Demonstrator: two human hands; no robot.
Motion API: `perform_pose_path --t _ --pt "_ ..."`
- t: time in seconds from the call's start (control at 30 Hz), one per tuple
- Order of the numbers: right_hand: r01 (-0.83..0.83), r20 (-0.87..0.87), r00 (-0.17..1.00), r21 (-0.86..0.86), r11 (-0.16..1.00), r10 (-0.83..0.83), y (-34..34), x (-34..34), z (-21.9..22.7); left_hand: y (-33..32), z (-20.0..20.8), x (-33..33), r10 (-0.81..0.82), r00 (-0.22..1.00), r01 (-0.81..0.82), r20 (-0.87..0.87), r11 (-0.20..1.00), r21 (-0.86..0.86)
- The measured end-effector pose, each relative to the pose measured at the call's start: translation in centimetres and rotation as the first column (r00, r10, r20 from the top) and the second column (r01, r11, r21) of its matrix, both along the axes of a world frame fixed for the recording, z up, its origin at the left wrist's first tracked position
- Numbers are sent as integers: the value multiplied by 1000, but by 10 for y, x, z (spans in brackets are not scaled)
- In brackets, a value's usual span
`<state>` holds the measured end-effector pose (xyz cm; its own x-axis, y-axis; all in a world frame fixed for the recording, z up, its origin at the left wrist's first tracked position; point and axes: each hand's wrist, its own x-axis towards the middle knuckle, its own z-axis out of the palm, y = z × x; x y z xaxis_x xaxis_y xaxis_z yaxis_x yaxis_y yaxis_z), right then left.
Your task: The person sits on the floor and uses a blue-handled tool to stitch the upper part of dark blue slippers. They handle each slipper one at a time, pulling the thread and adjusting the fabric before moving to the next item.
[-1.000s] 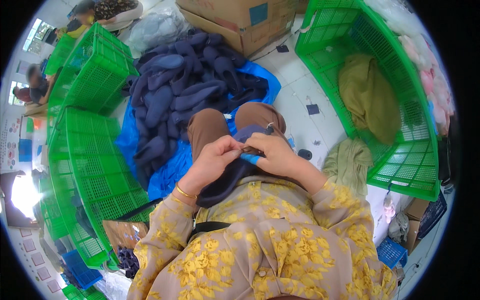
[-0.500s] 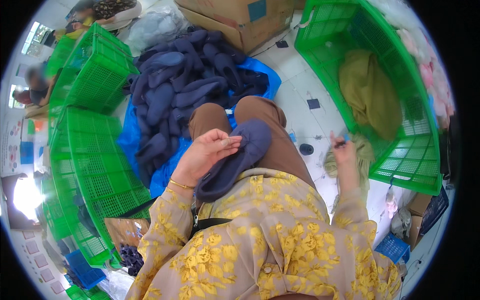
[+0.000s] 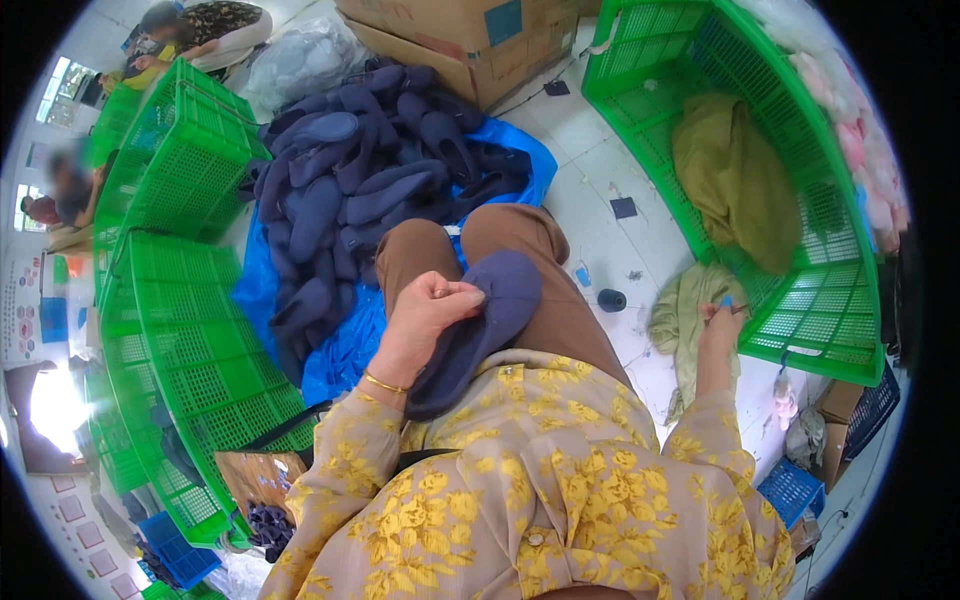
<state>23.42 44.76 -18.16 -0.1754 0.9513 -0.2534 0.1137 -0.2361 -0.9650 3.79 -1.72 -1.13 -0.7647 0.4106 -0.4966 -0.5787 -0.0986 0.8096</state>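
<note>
A navy fabric slipper (image 3: 513, 292) lies across my lap, its rounded toe pointing away from me. My left hand (image 3: 432, 312) is closed on the slipper, thumb and fingertips pinching the edge of its upper near the toe. Out to the right, my right hand (image 3: 718, 335) is raised apart from the slipper, fingers curled round a small dark tool with a blue bit beside it, too small to name exactly. Behind that hand hangs an olive cloth (image 3: 690, 310). Past my knees, a big heap of navy slippers (image 3: 345, 170) rests on a blue plastic sheet (image 3: 540, 165).
Green plastic crates (image 3: 190, 330) line the left side. Another green crate (image 3: 640, 130) at right holds olive fabric (image 3: 735, 185). A cardboard box (image 3: 470, 45) stands behind the heap. A dark thread spool (image 3: 611, 300) sits on the tiled floor. Other people are at far left.
My right hand has moved farther right and slightly toward me, over the olive cloth. My left hand has shifted a little on the slipper, still pinching its edge.
</note>
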Motion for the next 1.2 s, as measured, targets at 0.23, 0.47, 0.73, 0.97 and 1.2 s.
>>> perform_pose_path --t 0.23,0.47,0.73,0.97,1.2 --pt "-278 414 906 412 868 93 -15 -8 28 29 -11 10 -241 856 -113 -457 776 -620" --pt "-532 704 666 681 503 -247 76 46 45 41 -1 15 -298 822 -169 -485 685 -709" --pt "-517 616 767 430 740 177 38 15 49 19 -15 18 -238 843 -74 -483 837 -542" --pt "-966 441 200 237 101 875 -231 -98 151 8 7 18 -274 899 120 -342 904 -410" --pt "-979 35 173 118 168 984 -253 -81 184 16 32 31 -445 708 14 -548 785 -619"
